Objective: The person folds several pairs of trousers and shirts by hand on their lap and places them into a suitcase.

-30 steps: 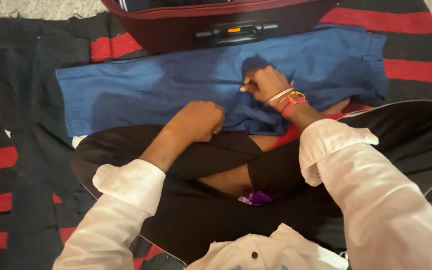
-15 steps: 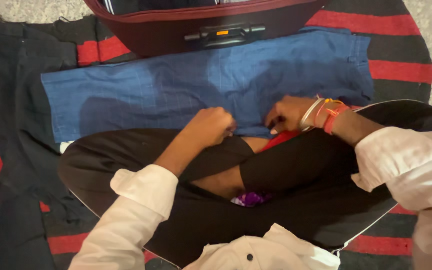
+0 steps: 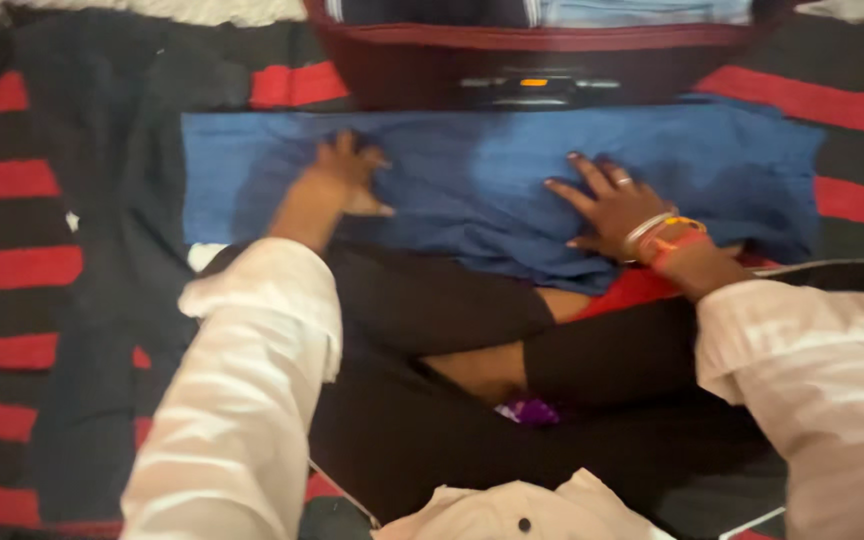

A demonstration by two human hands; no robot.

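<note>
A blue folded garment (image 3: 472,170) lies flat on the floor covering in front of my crossed legs. My left hand (image 3: 340,180) rests palm down on its left part, fingers spread. On the garment's right part lies my right hand (image 3: 612,205), also flat with fingers apart, bangles and red threads at the wrist. Neither hand holds anything. Both arms wear white sleeves.
A dark red suitcase (image 3: 422,70) stands open just beyond the garment, its black handle (image 3: 532,92) facing me. A black and red striped cloth (image 3: 12,260) covers the floor all around. My black-trousered legs (image 3: 432,310) lie close below the garment.
Both hands left the garment's near edge, opened and moved apart onto its top; the left went far left. The view shifted so the suitcase sits higher and more to the right.
</note>
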